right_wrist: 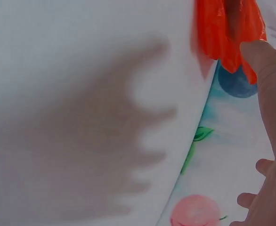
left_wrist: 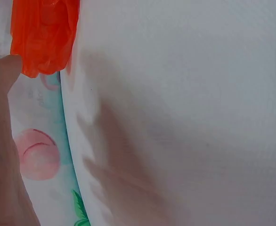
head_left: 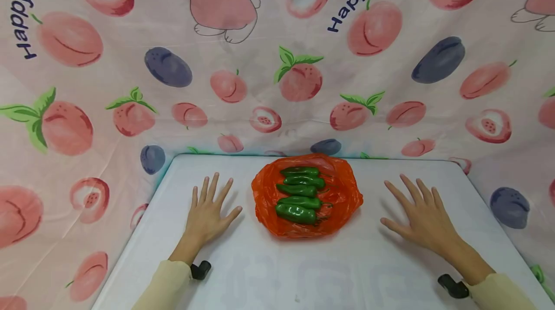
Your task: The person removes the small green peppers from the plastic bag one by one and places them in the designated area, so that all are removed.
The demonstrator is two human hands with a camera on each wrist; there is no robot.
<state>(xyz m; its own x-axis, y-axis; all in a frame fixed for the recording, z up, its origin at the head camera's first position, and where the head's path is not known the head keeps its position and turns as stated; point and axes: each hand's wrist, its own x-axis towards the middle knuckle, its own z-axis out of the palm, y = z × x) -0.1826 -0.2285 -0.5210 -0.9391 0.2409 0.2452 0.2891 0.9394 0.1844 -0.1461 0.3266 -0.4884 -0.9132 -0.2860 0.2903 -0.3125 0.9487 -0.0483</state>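
Several green peppers lie in a stacked row on an orange-red plastic bag, their stems pointing right. To the left of the bag my left hand is held with fingers spread, holding nothing. My right hand is spread on the bag's other side, also with nothing in it, and a gap separates it from the bag. Each wrist view shows part of its hand, the left hand and the right hand, with the crumpled bag beyond and a hand shadow on the white surface.
The white table has its far edge against a hanging cloth printed with peaches and plums. A black wrist device sits at the left cuff, and another black device at the right cuff.
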